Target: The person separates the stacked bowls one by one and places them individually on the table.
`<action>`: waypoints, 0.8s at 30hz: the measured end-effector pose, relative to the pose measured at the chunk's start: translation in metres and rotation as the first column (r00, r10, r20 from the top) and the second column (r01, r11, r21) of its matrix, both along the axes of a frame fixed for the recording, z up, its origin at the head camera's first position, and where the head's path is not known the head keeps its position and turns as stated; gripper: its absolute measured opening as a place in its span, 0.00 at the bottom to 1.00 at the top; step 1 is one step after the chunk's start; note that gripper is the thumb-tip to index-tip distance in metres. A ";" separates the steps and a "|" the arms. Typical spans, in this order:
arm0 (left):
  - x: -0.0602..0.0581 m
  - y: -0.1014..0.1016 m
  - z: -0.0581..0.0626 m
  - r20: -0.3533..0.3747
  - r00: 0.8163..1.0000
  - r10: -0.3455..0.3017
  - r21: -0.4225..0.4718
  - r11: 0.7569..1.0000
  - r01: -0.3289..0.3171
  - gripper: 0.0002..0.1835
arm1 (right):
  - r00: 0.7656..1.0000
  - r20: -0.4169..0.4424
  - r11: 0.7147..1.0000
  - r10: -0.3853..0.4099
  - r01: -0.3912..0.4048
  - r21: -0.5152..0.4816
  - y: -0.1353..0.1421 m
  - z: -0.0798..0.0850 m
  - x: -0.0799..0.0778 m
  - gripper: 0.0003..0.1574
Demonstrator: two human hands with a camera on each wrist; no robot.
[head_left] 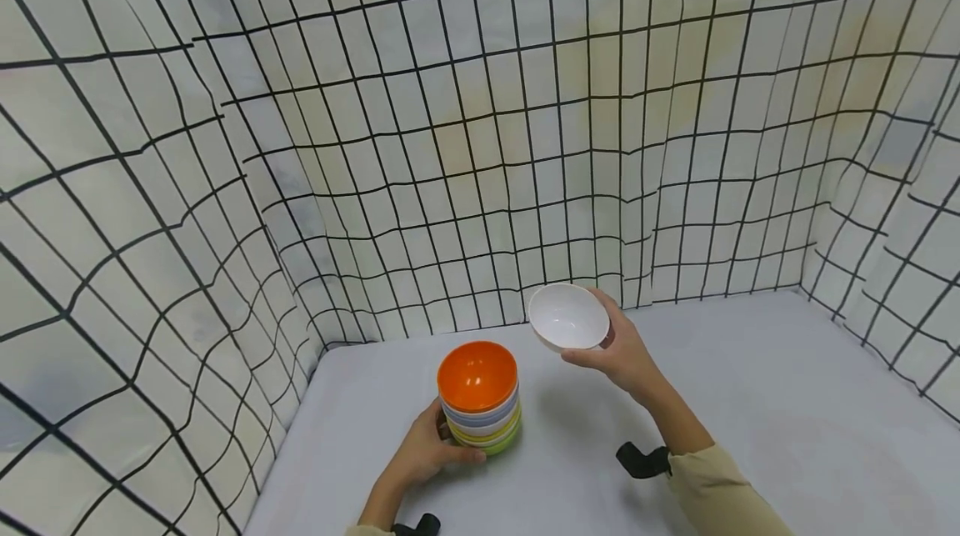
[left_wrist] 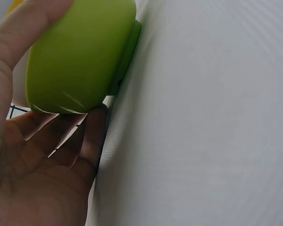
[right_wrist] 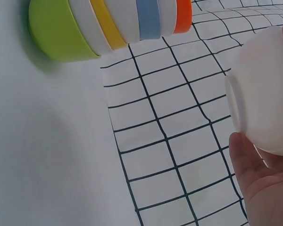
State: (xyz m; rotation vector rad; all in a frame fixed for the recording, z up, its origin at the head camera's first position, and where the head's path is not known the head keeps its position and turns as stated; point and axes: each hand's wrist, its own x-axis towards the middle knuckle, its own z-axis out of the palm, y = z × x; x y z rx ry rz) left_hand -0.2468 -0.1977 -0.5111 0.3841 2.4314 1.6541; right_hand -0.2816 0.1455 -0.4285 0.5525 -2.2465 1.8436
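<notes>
A stack of nested bowls stands on the table, with an orange bowl (head_left: pixel 477 378) on top and a green bowl (left_wrist: pixel 80 56) at the bottom. Between them show white, blue and yellow rims. My left hand (head_left: pixel 427 446) holds the stack low on its left side, thumb in front and fingers curled behind. Above the table, right of the stack, my right hand (head_left: pixel 618 348) grips a white bowl (head_left: pixel 567 318) by its right side. That bowl is tilted, its inside facing the head camera. In the right wrist view its outer wall and foot ring show beside my fingers (right_wrist: pixel 247 160).
The table (head_left: pixel 750 403) has a white cover. Pale cloth walls with a dark grid (head_left: pixel 480 144) close it in at the back and sides. A dark wrist mount (head_left: pixel 643 461) sticks out from my right sleeve, another (head_left: pixel 423 526) from my left wrist.
</notes>
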 end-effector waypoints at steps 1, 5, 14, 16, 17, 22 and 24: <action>0.000 0.000 0.000 0.002 1.000 0.001 0.000 1.000 -0.001 0.53 | 1.000 0.002 1.000 -0.011 0.011 0.003 0.003 -0.001 -0.001 0.64; 0.001 0.001 0.001 0.006 1.000 0.011 -0.010 1.000 -0.011 0.53 | 0.999 0.012 0.998 -0.052 0.051 0.030 0.012 -0.003 -0.003 0.65; 0.001 0.003 0.000 0.008 1.000 0.019 -0.015 1.000 -0.019 0.54 | 0.990 0.010 0.987 -0.140 0.138 0.087 0.032 -0.003 -0.005 0.66; 0.001 0.003 0.000 0.009 1.000 0.018 -0.014 1.000 -0.018 0.54 | 0.987 0.007 0.983 -0.158 0.157 0.099 0.036 -0.004 -0.007 0.66; 0.001 0.003 -0.001 0.011 1.000 0.019 -0.014 1.000 -0.019 0.53 | 0.986 0.008 0.981 -0.168 0.166 0.101 0.038 -0.004 -0.008 0.66; 0.000 0.002 -0.003 -0.002 1.000 0.014 -0.015 1.000 -0.014 0.53 | 0.980 0.025 0.976 -0.197 0.193 0.102 0.051 -0.011 -0.016 0.66; 0.000 0.002 -0.002 -0.006 1.000 0.009 -0.013 1.000 -0.009 0.53 | 0.978 0.036 0.975 -0.207 0.203 0.093 0.057 -0.015 -0.019 0.68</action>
